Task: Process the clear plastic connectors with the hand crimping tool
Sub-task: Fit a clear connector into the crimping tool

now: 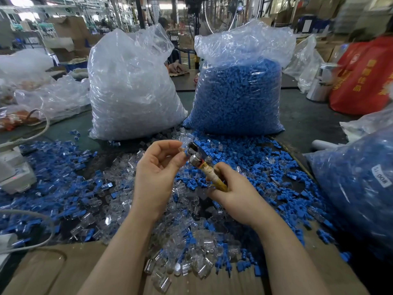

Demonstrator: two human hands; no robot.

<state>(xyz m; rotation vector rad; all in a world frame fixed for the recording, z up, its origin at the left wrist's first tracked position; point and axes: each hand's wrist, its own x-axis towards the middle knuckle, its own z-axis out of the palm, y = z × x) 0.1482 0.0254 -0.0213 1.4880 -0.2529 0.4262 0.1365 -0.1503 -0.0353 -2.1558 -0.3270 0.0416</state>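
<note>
- Nearest the viewer, a flat brown cardboard sheet (53, 271) lies over the worktop edge, with loose clear plastic connectors (182, 267) and small blue plastic pieces (244, 265) spilling onto it.
- Above that heap, both forearms reach forward. The right hand (238, 194) is wrapped round the tape-bound yellowish handle of the metal-headed hand crimping tool (204, 165), head pointing up and left.
- The left hand (157, 169) is raised palm-in, its fingertips (180, 150) pinching what seems to be one clear connector at the tool's head; glare makes this hard to confirm.
- Judging by the mixed pile covering the dark worktop (297, 124), much remains; which loose pieces are finished cannot be told.
- Farther back stand a tall transparent bag of clear connectors (131, 86) and a matching bag of blue pieces (238, 92), both nearly full.
</note>
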